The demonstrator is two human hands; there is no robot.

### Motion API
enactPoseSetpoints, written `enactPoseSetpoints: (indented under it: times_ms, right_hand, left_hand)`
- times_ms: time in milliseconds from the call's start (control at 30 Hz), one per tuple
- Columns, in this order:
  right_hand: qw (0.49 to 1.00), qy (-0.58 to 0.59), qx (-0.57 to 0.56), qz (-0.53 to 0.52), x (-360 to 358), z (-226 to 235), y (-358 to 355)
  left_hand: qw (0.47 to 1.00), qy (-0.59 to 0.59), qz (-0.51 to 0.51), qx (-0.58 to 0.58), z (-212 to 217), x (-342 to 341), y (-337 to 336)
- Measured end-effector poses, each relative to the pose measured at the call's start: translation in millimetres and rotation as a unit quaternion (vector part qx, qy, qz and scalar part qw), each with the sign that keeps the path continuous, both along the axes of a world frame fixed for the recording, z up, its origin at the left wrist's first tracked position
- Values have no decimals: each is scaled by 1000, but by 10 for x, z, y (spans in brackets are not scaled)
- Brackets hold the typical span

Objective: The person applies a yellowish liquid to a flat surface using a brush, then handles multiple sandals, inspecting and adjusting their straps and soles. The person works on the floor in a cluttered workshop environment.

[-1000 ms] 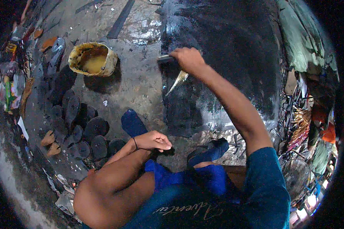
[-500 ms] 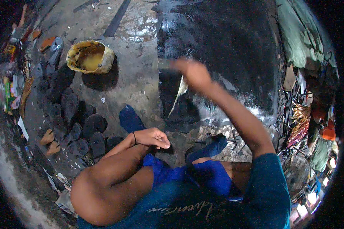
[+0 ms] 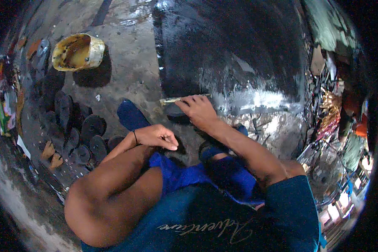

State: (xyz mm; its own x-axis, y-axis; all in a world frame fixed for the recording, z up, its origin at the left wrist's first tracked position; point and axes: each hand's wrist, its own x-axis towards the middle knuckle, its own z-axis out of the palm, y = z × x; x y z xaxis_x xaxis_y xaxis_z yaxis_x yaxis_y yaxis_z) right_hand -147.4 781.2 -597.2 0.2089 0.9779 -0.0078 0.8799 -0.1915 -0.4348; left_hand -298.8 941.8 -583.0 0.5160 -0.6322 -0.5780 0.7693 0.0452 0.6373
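At the near edge of a wide black sheet [image 3: 235, 50], my right hand [image 3: 199, 111] grips a flat spreader with a pale, smeared edge [image 3: 168, 101]. Its fingers lie over the top of the spreader and hide much of it. Wet, shiny streaks mark the sheet near this edge. Resting by my bent left knee, my left hand [image 3: 153, 136] holds nothing; its fingers are loosely curled with a gap to the thumb. A cut-down tub [image 3: 97, 52] with yellowish liquid inside stands on the floor at the far left.
Several dark sole-shaped pieces [image 3: 92, 126] lie piled on the left. My feet in blue footwear [image 3: 130, 114] are close to the sheet's near edge. Scraps and bundles [image 3: 329, 113] crowd the right side, with a round wire-guarded object [image 3: 325, 170] among them.
My right hand has come nearer to me, from over the sheet to its near edge. The pale strand that hung below it no longer shows. The view has shifted slightly.
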Motion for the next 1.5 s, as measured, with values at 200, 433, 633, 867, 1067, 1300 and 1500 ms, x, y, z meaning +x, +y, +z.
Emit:
enactPoseSetpoints:
  times_ms: [200, 433, 633, 867, 1067, 1300, 1500]
  right_hand:
    - [995, 97, -14, -36, -38, -31, -366]
    - [843, 330, 98, -414, 1412, 578, 106]
    - [945, 24, -114, -306, 2350, -18, 646]
    - [995, -30, -65, -72, 1643, -134, -23]
    - [999, -13, -42, -27, 542, 6, -836]
    - [905, 281, 31, -317, 841, 98, -978]
    - [789, 296, 106, -527, 2272, 6, -627]
  left_hand:
    - [998, -7, -52, 44, -193, 13, -75]
    - [997, 57, -18, 43, -4, 81, -60]
    - [999, -8, 37, -10, -184, -26, -40]
    - [999, 34, 16, 15, -151, 21, -37]
    - [998, 20, -55, 39, -139, 190, -95]
    - [990, 57, -52, 119, 17, 239, -126]
    - [997, 24, 15, 73, -106, 178, -67]
